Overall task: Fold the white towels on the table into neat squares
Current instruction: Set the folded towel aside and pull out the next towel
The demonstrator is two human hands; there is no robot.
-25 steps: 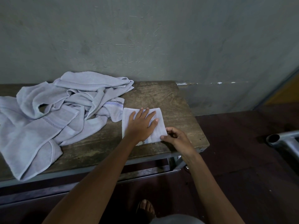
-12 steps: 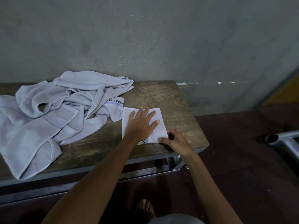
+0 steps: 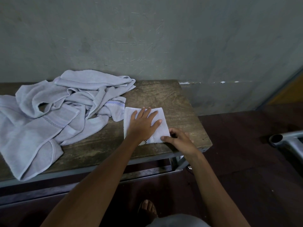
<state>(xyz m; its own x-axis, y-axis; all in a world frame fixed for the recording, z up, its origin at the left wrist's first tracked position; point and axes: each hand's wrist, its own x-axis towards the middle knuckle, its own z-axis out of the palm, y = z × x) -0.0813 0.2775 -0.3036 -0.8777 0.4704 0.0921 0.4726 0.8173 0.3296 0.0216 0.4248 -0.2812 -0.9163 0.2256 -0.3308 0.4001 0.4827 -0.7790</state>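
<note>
White folded towel (image 3: 162,130) on tabletop (image 3: 164,94): left hand (image 3: 142,126) presses flat, fingers spread; right hand (image 3: 180,140) pinches near corner. Recommend squaring edges, then smoothing outward.

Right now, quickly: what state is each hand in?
Left hand: open, pressing flat on the folded towel.
Right hand: closed, pinching that towel's near right corner.

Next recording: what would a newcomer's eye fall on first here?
The small folded towel near the table's right end, with the left hand pressed flat on it and the right hand pinching its near right corner. Next, the rumpled heap of unfolded towels sprawling over the table's left part, one end reaching the front edge.
</note>
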